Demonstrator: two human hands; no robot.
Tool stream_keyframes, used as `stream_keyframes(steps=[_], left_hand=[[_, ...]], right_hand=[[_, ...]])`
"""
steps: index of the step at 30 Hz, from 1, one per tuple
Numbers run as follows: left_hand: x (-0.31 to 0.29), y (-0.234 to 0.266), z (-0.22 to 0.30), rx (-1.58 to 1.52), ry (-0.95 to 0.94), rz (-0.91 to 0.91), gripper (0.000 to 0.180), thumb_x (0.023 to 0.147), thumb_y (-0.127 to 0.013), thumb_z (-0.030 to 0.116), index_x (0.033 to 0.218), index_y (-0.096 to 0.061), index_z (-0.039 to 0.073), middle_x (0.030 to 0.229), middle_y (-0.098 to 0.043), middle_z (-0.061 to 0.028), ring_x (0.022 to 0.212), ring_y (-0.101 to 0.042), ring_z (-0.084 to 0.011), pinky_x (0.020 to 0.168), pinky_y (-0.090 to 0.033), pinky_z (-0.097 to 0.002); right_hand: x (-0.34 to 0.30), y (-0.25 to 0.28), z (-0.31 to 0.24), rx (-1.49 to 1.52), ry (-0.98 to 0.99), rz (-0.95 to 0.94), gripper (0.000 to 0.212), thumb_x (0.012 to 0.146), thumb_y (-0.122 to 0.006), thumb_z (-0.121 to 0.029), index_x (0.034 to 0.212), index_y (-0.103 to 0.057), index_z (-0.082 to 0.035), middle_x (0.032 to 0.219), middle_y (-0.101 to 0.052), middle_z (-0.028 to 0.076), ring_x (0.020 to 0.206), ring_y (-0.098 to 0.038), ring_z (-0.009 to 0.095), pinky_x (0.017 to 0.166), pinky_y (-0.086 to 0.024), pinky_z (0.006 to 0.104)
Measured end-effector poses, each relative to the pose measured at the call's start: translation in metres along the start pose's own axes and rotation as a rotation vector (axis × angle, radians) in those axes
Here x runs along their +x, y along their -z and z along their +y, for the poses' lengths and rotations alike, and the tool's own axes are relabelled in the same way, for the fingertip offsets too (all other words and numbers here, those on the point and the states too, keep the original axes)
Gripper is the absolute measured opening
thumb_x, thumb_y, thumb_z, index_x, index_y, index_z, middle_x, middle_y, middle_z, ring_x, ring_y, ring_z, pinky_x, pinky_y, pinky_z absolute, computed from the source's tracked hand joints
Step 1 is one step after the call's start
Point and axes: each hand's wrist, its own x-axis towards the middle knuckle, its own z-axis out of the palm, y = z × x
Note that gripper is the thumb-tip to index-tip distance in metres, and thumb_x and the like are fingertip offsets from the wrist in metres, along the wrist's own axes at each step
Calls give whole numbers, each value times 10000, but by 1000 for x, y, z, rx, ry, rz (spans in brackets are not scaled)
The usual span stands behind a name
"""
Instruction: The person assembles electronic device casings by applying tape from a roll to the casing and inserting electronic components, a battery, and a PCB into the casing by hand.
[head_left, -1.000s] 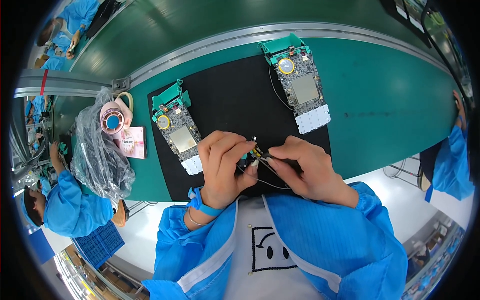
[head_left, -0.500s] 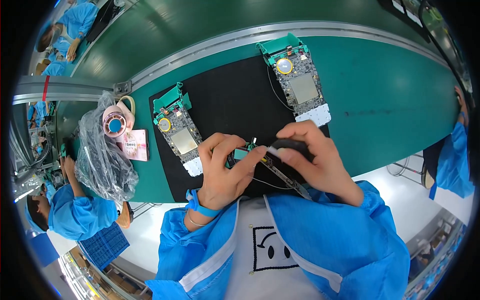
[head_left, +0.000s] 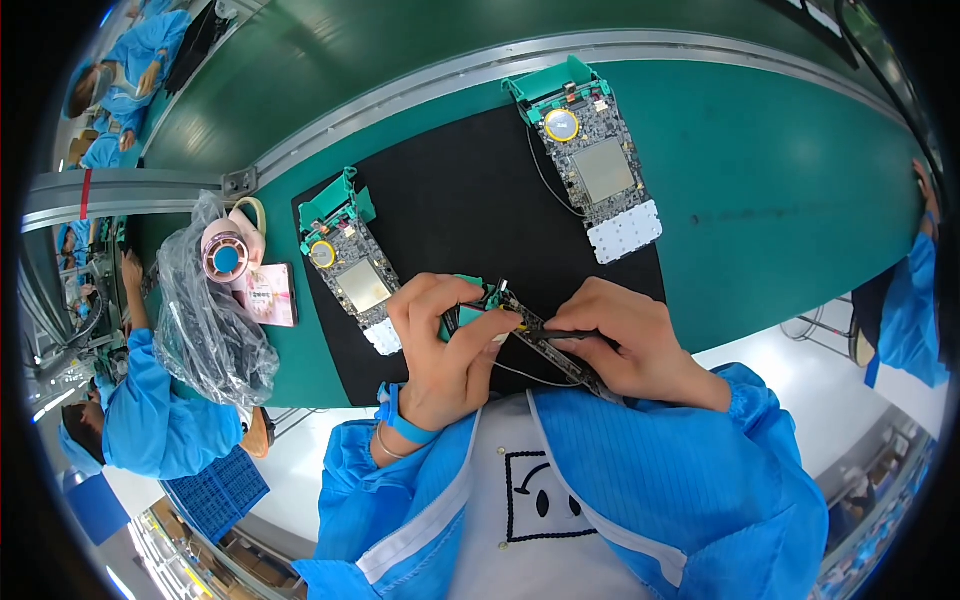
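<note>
My left hand (head_left: 437, 352) is closed around the green plastic end of a circuit board (head_left: 548, 352), which is tipped on its edge close to my body. A thin wire curves below that board. Pinched in my right hand (head_left: 640, 345) is a thin black tool (head_left: 568, 334); its tip meets the board near my left fingertips. The tool's exact kind does not show. Two similar circuit boards lie flat on the black mat (head_left: 460, 190): one board (head_left: 362, 285) left of my left hand, another board (head_left: 605, 172) farther off to the right. Each has a green plastic end and a round yellow-rimmed cell.
On the green table (head_left: 760, 200), to the left, lie a clear plastic bag (head_left: 200, 330), a pink handheld fan (head_left: 226, 258) and a pink printed box (head_left: 268, 295). A metal rail (head_left: 400, 95) runs along the back. Co-workers in blue sit at the left and right.
My right hand has turned and lowered, bringing the black tool flatter, with its tip against the board. My left hand keeps its hold on the board. The co-worker at left has shifted an arm.
</note>
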Motion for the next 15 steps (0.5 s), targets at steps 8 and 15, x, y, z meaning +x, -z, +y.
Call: stream_keyframes(steps=[8,15], left_hand=[[3,1,-1,15,-16,-6,334,636,-643,-21,909,-650,170,1038,-495,-89,1011,-447,-301,845,-362,-402],[6,7,-5,-25,-67,-83,379,687,-589,2,1050,-612,106,1121,-504,-129,1050,-433,-328,904,-343,-438]], right_hand=[[4,0,-4,-78,-7,29,220,700,-660,56,913,-626,8,817,-603,126,730,-607,274,615,-504,334],[13,9,-13,-145,85,-38,220,710,-660,64,925,-634,23,829,-597,145,695,-587,251,569,-472,303]])
